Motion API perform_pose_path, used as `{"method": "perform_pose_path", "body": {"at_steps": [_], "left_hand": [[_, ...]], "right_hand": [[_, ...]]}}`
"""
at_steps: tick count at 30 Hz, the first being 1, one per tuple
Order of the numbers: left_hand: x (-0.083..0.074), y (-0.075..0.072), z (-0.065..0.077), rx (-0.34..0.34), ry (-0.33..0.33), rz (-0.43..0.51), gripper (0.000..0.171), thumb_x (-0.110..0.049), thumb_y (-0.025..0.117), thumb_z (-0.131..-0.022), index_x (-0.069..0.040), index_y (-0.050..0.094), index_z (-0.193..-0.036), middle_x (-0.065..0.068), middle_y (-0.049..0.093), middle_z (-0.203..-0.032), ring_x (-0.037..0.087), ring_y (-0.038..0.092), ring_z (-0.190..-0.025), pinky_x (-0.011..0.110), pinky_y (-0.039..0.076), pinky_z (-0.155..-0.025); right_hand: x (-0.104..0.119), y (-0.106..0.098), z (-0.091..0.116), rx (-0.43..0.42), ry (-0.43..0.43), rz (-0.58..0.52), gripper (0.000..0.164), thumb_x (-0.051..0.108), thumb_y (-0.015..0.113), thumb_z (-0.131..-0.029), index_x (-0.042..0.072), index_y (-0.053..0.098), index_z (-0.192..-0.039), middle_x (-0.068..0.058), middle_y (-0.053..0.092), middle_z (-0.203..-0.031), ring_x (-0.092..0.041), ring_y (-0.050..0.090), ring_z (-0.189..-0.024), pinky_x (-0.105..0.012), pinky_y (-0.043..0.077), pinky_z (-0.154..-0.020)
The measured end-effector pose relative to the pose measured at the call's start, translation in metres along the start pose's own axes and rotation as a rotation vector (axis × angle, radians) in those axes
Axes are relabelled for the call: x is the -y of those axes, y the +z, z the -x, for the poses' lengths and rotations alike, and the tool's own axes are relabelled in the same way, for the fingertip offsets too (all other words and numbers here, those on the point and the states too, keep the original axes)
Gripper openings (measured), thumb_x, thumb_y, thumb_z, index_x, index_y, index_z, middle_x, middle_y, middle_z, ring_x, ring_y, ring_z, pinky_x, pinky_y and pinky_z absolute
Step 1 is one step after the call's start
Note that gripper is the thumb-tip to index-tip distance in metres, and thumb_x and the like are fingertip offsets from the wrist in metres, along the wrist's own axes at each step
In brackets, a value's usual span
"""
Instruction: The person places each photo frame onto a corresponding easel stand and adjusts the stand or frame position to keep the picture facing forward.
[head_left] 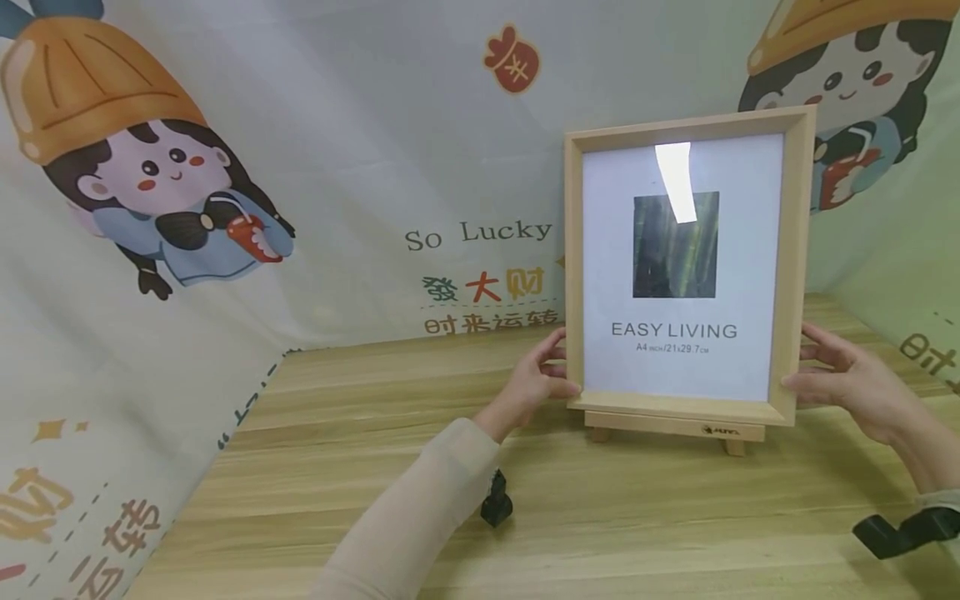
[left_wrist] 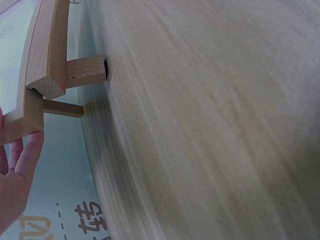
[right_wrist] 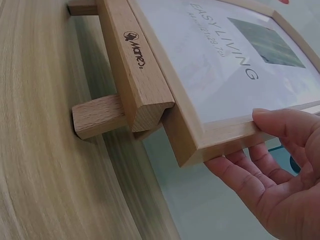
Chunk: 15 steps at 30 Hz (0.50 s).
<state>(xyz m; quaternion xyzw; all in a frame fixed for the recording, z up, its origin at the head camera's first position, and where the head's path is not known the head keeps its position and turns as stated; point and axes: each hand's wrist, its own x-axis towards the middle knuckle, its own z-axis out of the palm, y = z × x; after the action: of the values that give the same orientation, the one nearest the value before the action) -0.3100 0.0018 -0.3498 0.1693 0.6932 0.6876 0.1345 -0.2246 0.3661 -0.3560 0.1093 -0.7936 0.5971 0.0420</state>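
A light wooden picture frame [head_left: 573,275] with a white "EASY LIVING" insert [head_left: 675,367] leans on a small wooden easel [head_left: 675,425]. Its lower edge sits on the easel's ledge [right_wrist: 132,55], which bears a printed mark. My left hand [head_left: 534,375] grips the frame's lower left side, thumb in front and fingers behind. On the opposite side my right hand [head_left: 855,383] holds the lower right edge; the right wrist view shows the thumb [right_wrist: 280,121] over the front and fingers under the outer side. The easel's feet [left_wrist: 86,71] stand on the table, its back mostly hidden by the frame.
The wood-grain table [head_left: 360,467] spreads out around the easel. A printed cloth [head_left: 360,125] with cartoon figures hangs behind and at both sides. Black wrist gear [head_left: 497,500] shows beside the left sleeve, and more black gear [head_left: 892,533] at the right wrist.
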Motion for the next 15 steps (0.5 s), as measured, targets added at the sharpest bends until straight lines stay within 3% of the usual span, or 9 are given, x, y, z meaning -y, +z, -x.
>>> {"method": "perform_pose_path", "body": {"at_steps": [7, 15], "left_hand": [[0.0021, -0.0008, -0.0006, 0.02, 0.035, -0.01, 0.083, 0.024, 0.057, -0.071, -0.012, 0.033, -0.142, 0.019, 0.049, -0.119, 0.019, 0.057, -0.092, 0.028, 0.055, -0.072], [0.0073, -0.0023, 0.0026, 0.039, 0.12, -0.123, 0.084, 0.02, 0.06, -0.073, -0.01, 0.027, -0.144, 0.023, 0.047, -0.121, 0.027, 0.055, -0.1, 0.029, 0.054, -0.077]], "right_hand": [[-0.0012, 0.0007, 0.0016, 0.012, 0.003, -0.048, 0.079, -0.005, 0.054, -0.087, 0.005, 0.003, -0.146, 0.016, 0.054, -0.101, -0.002, 0.06, -0.085, -0.023, 0.054, -0.066], [-0.0055, 0.0068, 0.0084, 0.004, -0.03, 0.05, 0.073, 0.001, 0.05, -0.091, 0.013, 0.004, -0.148, 0.021, 0.051, -0.104, 0.005, 0.056, -0.089, -0.015, 0.052, -0.071]]}}
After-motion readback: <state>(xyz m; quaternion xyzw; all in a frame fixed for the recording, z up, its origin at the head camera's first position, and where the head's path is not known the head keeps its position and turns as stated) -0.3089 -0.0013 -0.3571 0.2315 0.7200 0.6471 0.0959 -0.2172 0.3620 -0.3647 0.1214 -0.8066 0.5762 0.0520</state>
